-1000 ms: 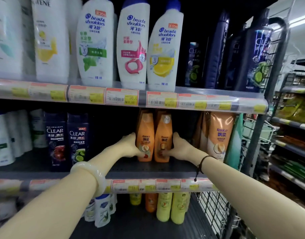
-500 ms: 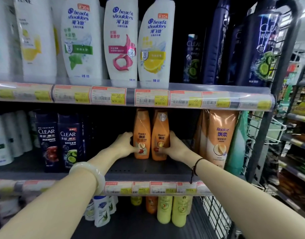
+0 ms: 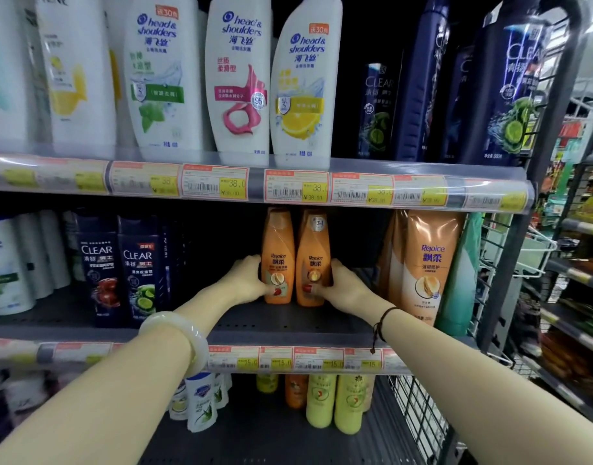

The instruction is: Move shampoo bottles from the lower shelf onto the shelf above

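Two orange Rejoice bottles [image 3: 295, 256] stand upright, side by side, on the middle shelf [image 3: 288, 322]. The left hand [image 3: 246, 280] grips one, the right hand [image 3: 347, 285] the other, tagged "3in1". Head & Shoulders bottles [image 3: 238, 78] stand above, over ¥38.00 tags [image 3: 296, 186].

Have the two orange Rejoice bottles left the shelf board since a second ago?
No. Both orange bottles stand on the same shelf board, bases down.

I read "Rejoice" on the two orange bottles [image 3: 277, 260] I grip. White bottles [image 3: 238, 78] above say "head & shoulders"; dark bottles [image 3: 139, 266] say "CLEAR". Price tags [image 3: 214, 182] show 38.0.
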`<act>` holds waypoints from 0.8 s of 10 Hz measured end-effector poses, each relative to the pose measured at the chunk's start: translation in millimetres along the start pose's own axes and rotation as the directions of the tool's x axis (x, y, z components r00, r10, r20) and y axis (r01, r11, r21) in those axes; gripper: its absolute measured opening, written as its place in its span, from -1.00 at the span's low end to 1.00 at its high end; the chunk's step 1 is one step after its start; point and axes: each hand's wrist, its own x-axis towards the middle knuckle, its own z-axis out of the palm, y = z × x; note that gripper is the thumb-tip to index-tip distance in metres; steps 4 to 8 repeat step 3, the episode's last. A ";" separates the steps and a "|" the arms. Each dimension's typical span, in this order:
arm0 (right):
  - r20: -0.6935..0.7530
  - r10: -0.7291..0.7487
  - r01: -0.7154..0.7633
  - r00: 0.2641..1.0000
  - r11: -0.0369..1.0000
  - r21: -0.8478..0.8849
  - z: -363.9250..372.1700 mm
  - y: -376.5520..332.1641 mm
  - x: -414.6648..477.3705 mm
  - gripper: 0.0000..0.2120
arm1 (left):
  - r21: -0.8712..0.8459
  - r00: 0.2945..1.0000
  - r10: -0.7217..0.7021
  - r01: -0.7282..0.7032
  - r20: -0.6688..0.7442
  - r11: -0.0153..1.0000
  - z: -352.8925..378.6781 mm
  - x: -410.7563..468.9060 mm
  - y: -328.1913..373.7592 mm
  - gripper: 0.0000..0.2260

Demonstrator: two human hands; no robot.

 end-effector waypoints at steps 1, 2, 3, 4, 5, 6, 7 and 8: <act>-0.005 0.006 -0.006 1.000 0.999 -0.044 -3.2 -1.9 -5.9 -0.51 | 0.045 1.000 -0.006 0.005 0.016 0.999 -5.1 -5.9 0.3 -0.47; -0.036 0.025 -0.029 0.999 0.993 -0.117 -4.1 -3.4 -9.5 -0.62 | 0.098 0.999 -0.045 0.042 0.025 0.994 -15.0 -11.1 -5.8 -0.41; -0.061 0.055 -0.066 0.997 0.979 -0.193 -8.2 -10.8 -18.8 -0.84 | 0.144 0.996 -0.071 0.063 0.046 0.988 -28.5 -20.7 -12.1 -0.44; -0.061 0.055 -0.066 0.997 0.979 -0.193 -8.2 -10.8 -18.8 -0.84 | 0.144 0.996 -0.071 0.063 0.046 0.988 -28.5 -20.7 -12.1 -0.44; -0.061 0.055 -0.066 0.997 0.979 -0.193 -8.2 -10.8 -18.8 -0.84 | 0.144 0.996 -0.071 0.063 0.046 0.988 -28.5 -20.7 -12.1 -0.44; -0.061 0.055 -0.066 0.997 0.979 -0.193 -8.2 -10.8 -18.8 -0.84 | 0.144 0.996 -0.071 0.063 0.046 0.988 -28.5 -20.7 -12.1 -0.44; -0.061 0.055 -0.066 0.997 0.979 -0.193 -8.2 -10.8 -18.8 -0.84 | 0.144 0.996 -0.071 0.063 0.046 0.988 -28.5 -20.7 -12.1 -0.44; -0.061 0.055 -0.066 0.997 0.979 -0.193 -8.2 -10.8 -18.8 -0.84 | 0.144 0.996 -0.071 0.063 0.046 0.988 -28.5 -20.7 -12.1 -0.44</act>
